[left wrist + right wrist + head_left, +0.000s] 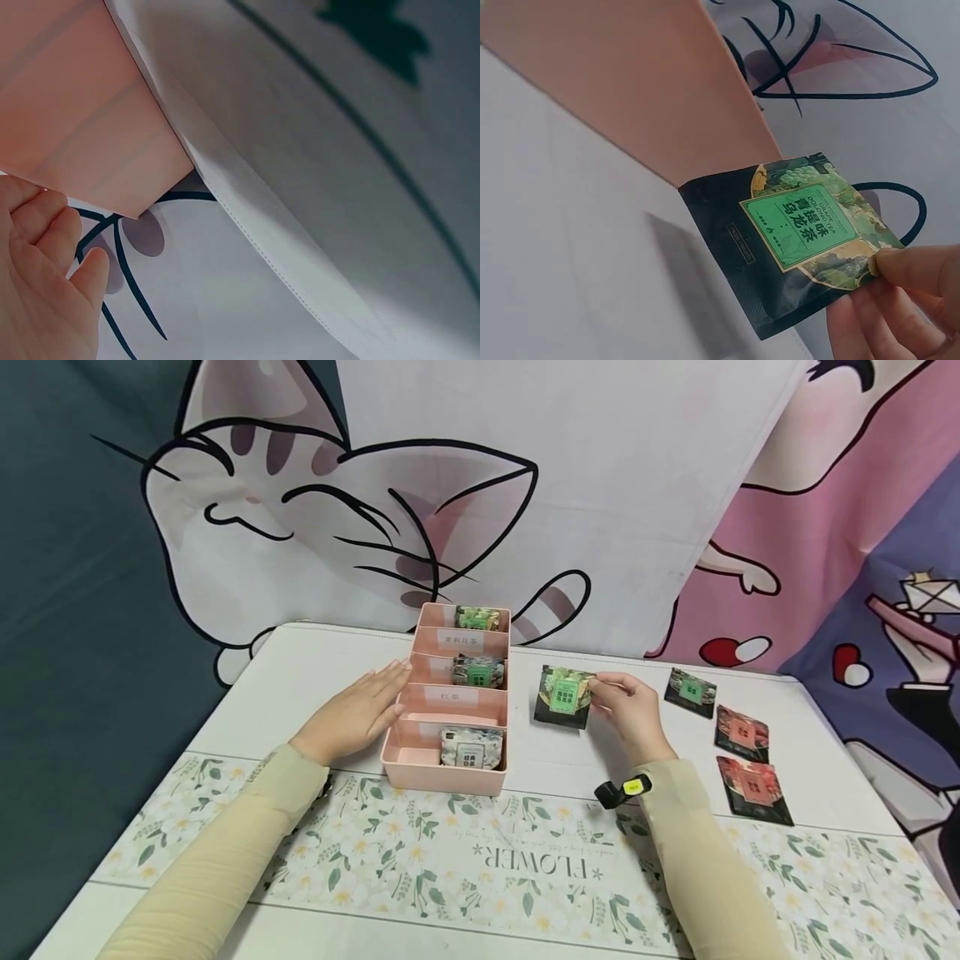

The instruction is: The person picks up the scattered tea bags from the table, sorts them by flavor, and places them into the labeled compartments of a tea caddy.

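The pink box (pixel 442 781) is open from above, its dividers (pixel 491 705) blocking lengthwise passage.

The white table (pixel 315 664) carries a printed floral band (pixel 360 868) across its near part — toward 6 o'clock. A pink divided box (pixel 442 779) stands near 12 o'clock; a green-labelled sachet (pixel 690 692) lies at 2 — two red-labelled sachets (pixel 753 789) around 3.

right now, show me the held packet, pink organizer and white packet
held packet (pixel 793 231), right wrist view, on green label
pink organizer (pixel 446 780), head view, on front wall
white packet (pixel 471 748), head view, on printed front
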`<state>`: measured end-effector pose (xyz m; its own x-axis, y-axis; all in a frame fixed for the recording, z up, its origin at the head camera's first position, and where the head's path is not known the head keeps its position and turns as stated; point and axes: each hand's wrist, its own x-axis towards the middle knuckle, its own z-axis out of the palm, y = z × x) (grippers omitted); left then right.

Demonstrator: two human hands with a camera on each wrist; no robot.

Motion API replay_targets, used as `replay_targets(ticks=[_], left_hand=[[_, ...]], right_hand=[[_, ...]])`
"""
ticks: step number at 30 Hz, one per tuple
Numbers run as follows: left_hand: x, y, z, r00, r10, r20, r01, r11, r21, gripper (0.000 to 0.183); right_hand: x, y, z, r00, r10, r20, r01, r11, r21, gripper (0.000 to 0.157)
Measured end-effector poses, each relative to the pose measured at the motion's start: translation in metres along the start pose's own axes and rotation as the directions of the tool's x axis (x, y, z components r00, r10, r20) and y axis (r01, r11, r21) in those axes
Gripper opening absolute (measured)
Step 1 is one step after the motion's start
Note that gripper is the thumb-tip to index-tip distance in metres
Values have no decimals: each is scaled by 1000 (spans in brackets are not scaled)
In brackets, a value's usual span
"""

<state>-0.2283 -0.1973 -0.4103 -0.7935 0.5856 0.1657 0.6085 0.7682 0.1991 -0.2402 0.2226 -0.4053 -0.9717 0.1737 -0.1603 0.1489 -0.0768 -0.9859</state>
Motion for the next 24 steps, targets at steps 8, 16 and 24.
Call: replay_targets(ticks=[8, 16, 24], left_hand=[[0, 0, -1, 1000, -4, 7, 4, 1000, -2, 63], [0, 0, -2, 1000, -4, 8, 4, 1000, -1, 63], [0, 1, -1, 1000, 1, 5, -1, 1000, -2, 62]], right_hand=[[8, -18, 12, 1000, 11, -9, -10, 995, 100, 20], [26, -19, 24, 998, -47, -45, 51, 994, 93, 10], [37, -30, 34, 991, -105, -78, 111, 990, 86, 9]])
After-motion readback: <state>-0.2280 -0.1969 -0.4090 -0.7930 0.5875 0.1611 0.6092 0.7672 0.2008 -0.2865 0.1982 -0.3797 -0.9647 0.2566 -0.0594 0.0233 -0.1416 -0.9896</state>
